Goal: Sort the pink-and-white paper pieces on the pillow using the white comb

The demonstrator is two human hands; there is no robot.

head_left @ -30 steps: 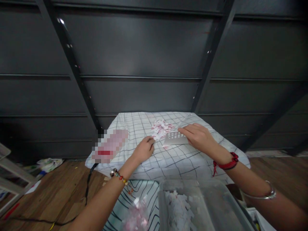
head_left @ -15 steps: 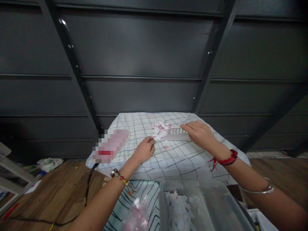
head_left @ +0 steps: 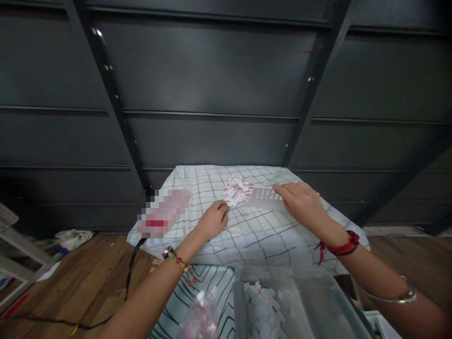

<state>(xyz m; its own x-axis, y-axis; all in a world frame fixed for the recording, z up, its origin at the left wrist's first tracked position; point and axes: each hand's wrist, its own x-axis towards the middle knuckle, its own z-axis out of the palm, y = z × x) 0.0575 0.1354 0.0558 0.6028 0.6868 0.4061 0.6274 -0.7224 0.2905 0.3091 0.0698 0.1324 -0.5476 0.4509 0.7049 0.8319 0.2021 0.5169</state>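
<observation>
On a table covered with a white grid-patterned cloth (head_left: 197, 181) lies a small heap of white and pink paper scraps (head_left: 238, 189). My right hand (head_left: 300, 200) grips the upper edge of a white slotted plastic basket (head_left: 264, 198), tilted with its near end beside the heap. Part of the basket is hidden behind that hand. My left hand (head_left: 213, 219) rests on the cloth at the heap's near left edge, fingers bent and thumb a little apart. I see nothing held in it.
A translucent plastic bin (head_left: 300, 273) with pale paper scraps (head_left: 263, 306) stands nearest me, beside a clear bag (head_left: 201, 315) of pinkish pieces. A blurred-out pink item (head_left: 164, 214) lies at the table's left. A black cable (head_left: 130, 268) runs down to the floor. Dark panels (head_left: 212, 141) rise behind.
My right hand has drawn the basket slightly to the right, and the basket leans more. The left hand stays by the heap. The whole view has shifted a little.
</observation>
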